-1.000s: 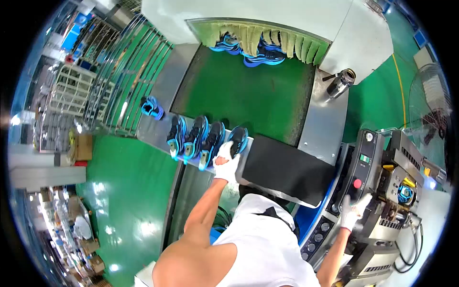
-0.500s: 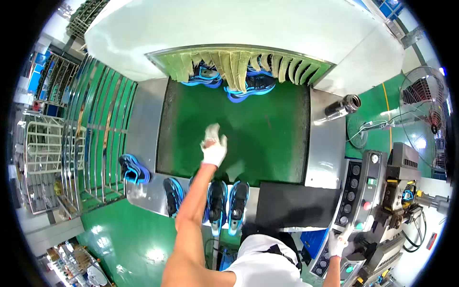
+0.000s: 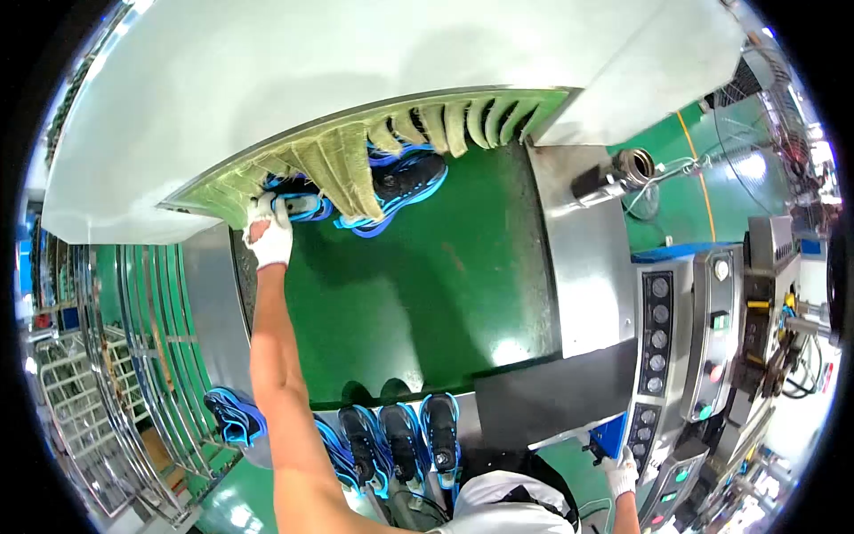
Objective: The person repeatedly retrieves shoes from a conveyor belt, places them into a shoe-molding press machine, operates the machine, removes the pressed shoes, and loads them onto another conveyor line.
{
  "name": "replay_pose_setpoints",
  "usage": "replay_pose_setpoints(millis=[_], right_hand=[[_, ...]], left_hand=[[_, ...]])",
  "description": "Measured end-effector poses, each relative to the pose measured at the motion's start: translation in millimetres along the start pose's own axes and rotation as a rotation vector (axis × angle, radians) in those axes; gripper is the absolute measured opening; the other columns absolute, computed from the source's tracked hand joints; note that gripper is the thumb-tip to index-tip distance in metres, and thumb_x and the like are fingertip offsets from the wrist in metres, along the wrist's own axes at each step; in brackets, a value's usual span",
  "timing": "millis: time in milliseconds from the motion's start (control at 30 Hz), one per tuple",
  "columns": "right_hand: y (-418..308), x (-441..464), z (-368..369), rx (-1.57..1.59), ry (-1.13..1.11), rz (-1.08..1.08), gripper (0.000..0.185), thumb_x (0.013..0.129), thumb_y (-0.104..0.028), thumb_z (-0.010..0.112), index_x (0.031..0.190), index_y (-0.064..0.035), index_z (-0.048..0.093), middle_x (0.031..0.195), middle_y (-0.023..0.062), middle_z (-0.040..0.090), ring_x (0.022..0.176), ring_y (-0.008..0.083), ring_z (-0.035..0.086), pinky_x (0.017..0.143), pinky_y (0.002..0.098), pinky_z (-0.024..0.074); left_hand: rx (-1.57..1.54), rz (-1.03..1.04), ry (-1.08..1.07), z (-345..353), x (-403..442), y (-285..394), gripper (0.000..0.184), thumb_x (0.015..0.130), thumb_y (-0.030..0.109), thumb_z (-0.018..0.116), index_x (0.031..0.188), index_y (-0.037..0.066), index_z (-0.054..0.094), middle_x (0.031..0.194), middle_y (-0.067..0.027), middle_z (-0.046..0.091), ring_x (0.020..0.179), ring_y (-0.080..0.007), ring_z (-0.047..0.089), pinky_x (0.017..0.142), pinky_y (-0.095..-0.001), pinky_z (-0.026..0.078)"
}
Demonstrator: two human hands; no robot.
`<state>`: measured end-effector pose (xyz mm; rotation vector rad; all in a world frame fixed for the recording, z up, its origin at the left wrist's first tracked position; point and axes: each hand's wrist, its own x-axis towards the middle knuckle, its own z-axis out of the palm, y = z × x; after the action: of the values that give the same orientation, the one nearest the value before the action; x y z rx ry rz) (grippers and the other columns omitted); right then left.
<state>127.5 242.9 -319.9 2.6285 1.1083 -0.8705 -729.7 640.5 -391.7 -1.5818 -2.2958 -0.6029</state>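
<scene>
My left hand (image 3: 269,233), in a white glove, is at the left of the machine opening, its fingers closed on the heel end of a black-and-blue sneaker (image 3: 307,207). That sneaker's front part is hidden behind the fabric strip curtain (image 3: 334,173). Just right of it, another sneaker (image 3: 409,182) lies partly under the strips on the green belt (image 3: 418,285). My right hand (image 3: 620,473), also gloved, is low on the right beside a blue panel (image 3: 609,438) and the dial panel; its fingers look spread, and I see nothing held.
Several sneakers (image 3: 402,445) stand in a row along the front metal edge, and one sneaker (image 3: 235,416) sits at the left corner. A black mat (image 3: 556,392) lies front right. A metal flask (image 3: 614,178) rests on the right ledge. Metal rails (image 3: 160,329) border the left.
My left hand has moved forward and left from over the belt to the sneaker at the curtain. My right hand has come down slightly beside the panel. The view has turned.
</scene>
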Motion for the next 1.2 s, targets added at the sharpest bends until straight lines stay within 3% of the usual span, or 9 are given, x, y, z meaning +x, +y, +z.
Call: replay_pose_setpoints(millis=[200, 400, 533, 600, 667, 767, 900, 1033, 1200], right_hand=[[-97.8, -23.3, -13.3, -0.032, -0.051, -0.227, 0.078, 0.085, -0.027, 0.078, 0.149, 0.0033, 0.045, 0.143, 0.0269, 0.057, 0.13, 0.0363, 0.058, 0.11, 0.0412, 0.0456], [-242.2, -88.8, -44.3, 0.363, -0.324, -0.808, 0.086, 0.083, -0.032, 0.079, 0.152, 0.0022, 0.041, 0.15, 0.0274, 0.049, 0.141, 0.0371, 0.049, 0.116, 0.0412, 0.0406], [-287.2, -113.8, -32.8, 0.176, -0.126, -1.305, 0.086, 0.083, -0.046, 0.075, 0.148, 0.0025, 0.045, 0.146, 0.0246, 0.053, 0.139, 0.0371, 0.05, 0.118, 0.0455, 0.0367], [-277.9, -124.0, -58.8, 0.108, -0.304, -1.125, 0.084, 0.081, -0.048, 0.074, 0.143, 0.0019, 0.048, 0.143, 0.0237, 0.055, 0.134, 0.0369, 0.054, 0.113, 0.0466, 0.041], [-242.0, -121.8, -81.8, 0.257, -0.19, -1.075, 0.08, 0.08, -0.047, 0.073, 0.139, 0.0023, 0.052, 0.141, 0.0237, 0.057, 0.128, 0.0377, 0.057, 0.107, 0.047, 0.0451], [-187.5, -117.4, -108.8, 0.428, -0.086, -0.994, 0.082, 0.079, -0.046, 0.076, 0.139, 0.0036, 0.052, 0.142, 0.025, 0.056, 0.128, 0.0378, 0.058, 0.106, 0.045, 0.0473], [-77.7, -122.9, -142.2, 0.726, -0.053, -0.881, 0.095, 0.076, -0.043, 0.082, 0.148, 0.0053, 0.043, 0.142, 0.0273, 0.056, 0.13, 0.0381, 0.057, 0.11, 0.0401, 0.0454], [14.2, -127.2, -175.5, 0.684, -0.154, -0.676, 0.11, 0.073, -0.058, 0.077, 0.155, -0.0002, 0.031, 0.136, 0.027, 0.059, 0.125, 0.041, 0.059, 0.107, 0.0431, 0.0447], [111.2, -73.9, -147.1, 0.904, 0.515, -0.658, 0.058, 0.08, -0.044, 0.078, 0.117, -0.0007, 0.068, 0.109, 0.021, 0.072, 0.099, 0.0324, 0.071, 0.087, 0.0364, 0.0554]], left_hand=[[-0.058, -0.009, -0.144, -77.7, -105.4, 49.1, 0.027, 0.105, 0.025, 0.05, 0.114, 0.004, 0.065, 0.114, -0.0216, 0.065, 0.102, -0.0411, 0.065, 0.087, -0.049, 0.052], [-0.487, -0.05, -0.363, -182.4, -222.7, 157.4, 0.024, 0.106, 0.018, 0.049, 0.11, 0.001, 0.065, 0.107, -0.0202, 0.067, 0.098, -0.0369, 0.066, 0.087, -0.0435, 0.052], [-0.791, 0.153, -0.566, -228.4, -263.0, 267.8, 0.021, 0.106, 0.013, 0.045, 0.112, 0.0, 0.062, 0.102, -0.0182, 0.066, 0.095, -0.0327, 0.066, 0.084, -0.0405, 0.053], [-0.673, 0.478, -0.498, -226.2, -267.5, 310.2, 0.021, 0.105, 0.013, 0.046, 0.111, 0.0, 0.062, 0.099, -0.0159, 0.066, 0.087, -0.0291, 0.066, 0.083, -0.0383, 0.053], [-1.001, 0.025, -0.746, -245.6, -263.5, 365.7, 0.02, 0.105, 0.013, 0.047, 0.108, 0.0, 0.063, 0.098, -0.0149, 0.067, 0.085, -0.0257, 0.065, 0.081, -0.0362, 0.053], [-1.073, 0.032, -0.928, -252.9, -258.8, 431.5, 0.025, 0.108, 0.019, 0.045, 0.106, 0.001, 0.063, 0.092, -0.0085, 0.069, 0.081, -0.0158, 0.063, 0.077, -0.0321, 0.052], [-1.061, 0.681, -0.875, -304.4, -278.9, 540.3, 0.019, 0.106, 0.015, 0.051, 0.104, 0.002, 0.065, 0.092, -0.0081, 0.07, 0.079, -0.0163, 0.063, 0.073, -0.0322, 0.052], [-0.965, 1.436, -0.654, -374.8, -329.9, 658.6, 0.01, 0.099, 0.009, 0.061, 0.102, 0.002, 0.066, 0.088, -0.0156, 0.069, 0.075, -0.0346, 0.068, 0.067, -0.0415, 0.054], [-0.908, 2.027, -0.453, -436.6, -428.6, 784.3, 0.018, 0.087, 0.017, 0.067, 0.1, 0.006, 0.064, 0.088, -0.0127, 0.066, 0.082, -0.032, 0.068, 0.069, -0.043, 0.053]])
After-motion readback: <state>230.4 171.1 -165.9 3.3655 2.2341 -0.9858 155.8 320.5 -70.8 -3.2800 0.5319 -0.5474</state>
